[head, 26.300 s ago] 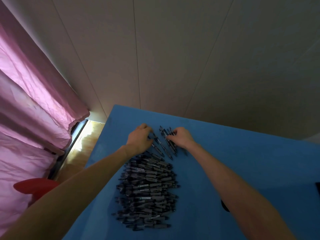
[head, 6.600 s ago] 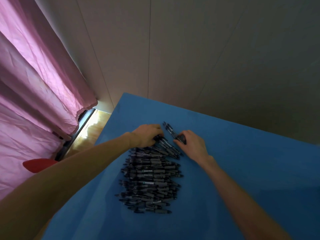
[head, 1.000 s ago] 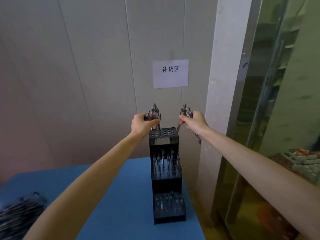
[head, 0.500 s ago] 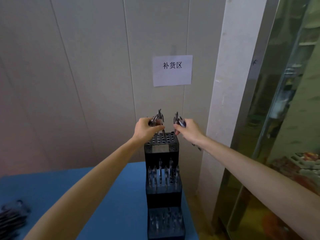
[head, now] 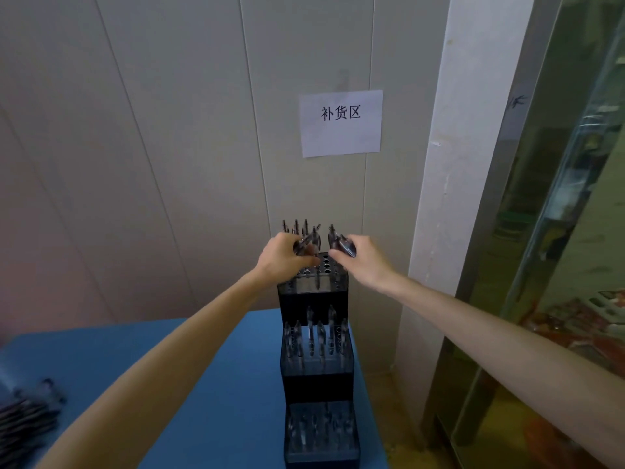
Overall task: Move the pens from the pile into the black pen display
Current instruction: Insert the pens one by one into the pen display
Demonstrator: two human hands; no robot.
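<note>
Both bare forearms are extended forward and converge at the far centre. The left hand (head: 282, 257) and right hand (head: 363, 260) are held close together, fingers curled in grips.

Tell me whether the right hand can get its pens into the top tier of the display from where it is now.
Probably yes. The right hand holds pens just above the display, whose top holes on that side look open. The left hand works the other side.

pens (head: 302, 229) newly standing in top tier (head: 313, 286)
</note>
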